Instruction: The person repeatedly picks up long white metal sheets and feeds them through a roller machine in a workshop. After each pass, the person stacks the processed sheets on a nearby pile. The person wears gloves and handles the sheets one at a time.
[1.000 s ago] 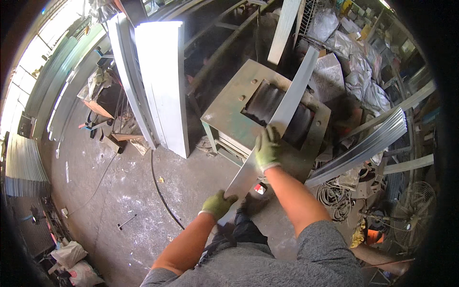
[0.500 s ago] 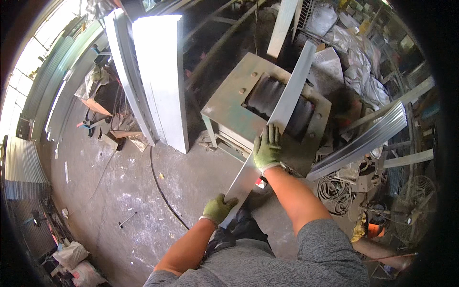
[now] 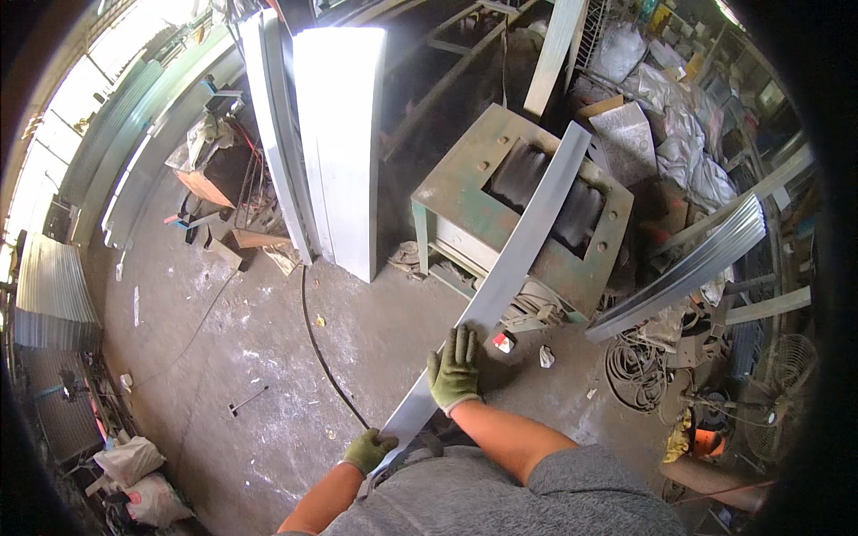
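A long, flat grey metal strip slants from my waist up across a worn greenish metal machine table. Two dark, ribbed rollers show in the table's opening, partly covered by the strip. My left hand, in a green glove, is closed around the strip's near end. Farther up, my right hand lies flat on the strip's face, gloved fingers stretched out and thumb apart. Both hands are on the near side of the machine, apart from its rollers.
Tall pale metal panels stand left of the machine. A black cable crosses the floor. To the right are a stack of metal strips, coiled cable, a fan and another person's arm.
Both hands have come back toward my body and left, my right hand the most, leaving the machine's edge. The strip has drawn nearer with them. My view has shifted slightly.
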The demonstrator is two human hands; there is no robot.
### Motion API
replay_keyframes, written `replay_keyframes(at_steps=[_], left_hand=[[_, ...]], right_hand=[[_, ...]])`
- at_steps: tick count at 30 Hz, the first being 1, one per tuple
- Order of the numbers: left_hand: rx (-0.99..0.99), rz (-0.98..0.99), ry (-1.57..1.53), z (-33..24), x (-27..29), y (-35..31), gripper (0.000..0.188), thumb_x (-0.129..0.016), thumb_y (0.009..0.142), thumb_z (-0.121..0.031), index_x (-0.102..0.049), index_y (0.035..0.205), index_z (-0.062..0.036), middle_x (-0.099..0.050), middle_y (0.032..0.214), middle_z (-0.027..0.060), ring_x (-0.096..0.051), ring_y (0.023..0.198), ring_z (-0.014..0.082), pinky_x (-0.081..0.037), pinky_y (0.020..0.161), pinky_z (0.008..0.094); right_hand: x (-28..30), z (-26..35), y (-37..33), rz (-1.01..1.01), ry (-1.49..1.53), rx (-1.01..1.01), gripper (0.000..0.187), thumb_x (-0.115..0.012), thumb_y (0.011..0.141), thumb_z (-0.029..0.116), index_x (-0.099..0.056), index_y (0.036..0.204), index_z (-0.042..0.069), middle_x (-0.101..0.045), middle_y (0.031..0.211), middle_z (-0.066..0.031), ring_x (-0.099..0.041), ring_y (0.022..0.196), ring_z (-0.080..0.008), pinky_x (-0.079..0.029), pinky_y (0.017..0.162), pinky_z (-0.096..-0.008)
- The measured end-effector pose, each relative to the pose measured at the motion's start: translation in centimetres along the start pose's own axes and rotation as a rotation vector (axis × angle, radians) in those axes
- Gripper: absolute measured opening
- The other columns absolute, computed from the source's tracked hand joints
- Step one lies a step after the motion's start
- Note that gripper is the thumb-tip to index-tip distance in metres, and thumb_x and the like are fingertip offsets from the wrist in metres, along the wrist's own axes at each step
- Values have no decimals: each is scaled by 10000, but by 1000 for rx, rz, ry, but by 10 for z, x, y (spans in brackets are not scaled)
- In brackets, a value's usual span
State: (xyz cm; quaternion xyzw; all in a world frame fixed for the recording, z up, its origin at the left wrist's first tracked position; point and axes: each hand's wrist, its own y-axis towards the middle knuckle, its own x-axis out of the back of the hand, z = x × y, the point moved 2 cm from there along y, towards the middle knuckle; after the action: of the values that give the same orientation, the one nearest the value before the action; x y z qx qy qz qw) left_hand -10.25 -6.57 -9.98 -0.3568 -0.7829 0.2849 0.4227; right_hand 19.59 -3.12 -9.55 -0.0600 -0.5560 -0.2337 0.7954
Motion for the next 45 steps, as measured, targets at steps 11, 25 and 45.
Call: replay_keyframes(at_steps=[11, 25, 45], left_hand=[[-193, -94, 78, -272, 31, 136, 690, -689, 956, -678, -740, 1221, -43, -758, 1183, 308, -711, 1170, 495, -561, 992, 538], [-463, -112, 295, -497, 30, 260, 535, -454, 1105, -463, -678, 1388, -68, -678, 1413, 278, -657, 1289, 479, -529, 1088, 533], [-598, -294, 194, -456, 24, 250, 501, -512, 1094, -453, -715, 1245, -20, -726, 1186, 334, -680, 1133, 537, -552, 967, 580]], right_hand=[[71, -125, 189, -203, 75, 129, 384, -622, 1042, 211, -642, 1346, -23, -636, 1423, -230, -585, 1314, -459, -450, 1158, -571], [98, -214, 270, -370, -7, 147, 407, -581, 1052, 216, -678, 1351, -43, -653, 1455, -244, -577, 1390, -462, -409, 1210, -576], [95, -184, 241, -198, 72, 74, 498, -605, 1021, 250, -620, 1411, -61, -539, 1565, -273, -460, 1493, -495, -312, 1284, -593]])
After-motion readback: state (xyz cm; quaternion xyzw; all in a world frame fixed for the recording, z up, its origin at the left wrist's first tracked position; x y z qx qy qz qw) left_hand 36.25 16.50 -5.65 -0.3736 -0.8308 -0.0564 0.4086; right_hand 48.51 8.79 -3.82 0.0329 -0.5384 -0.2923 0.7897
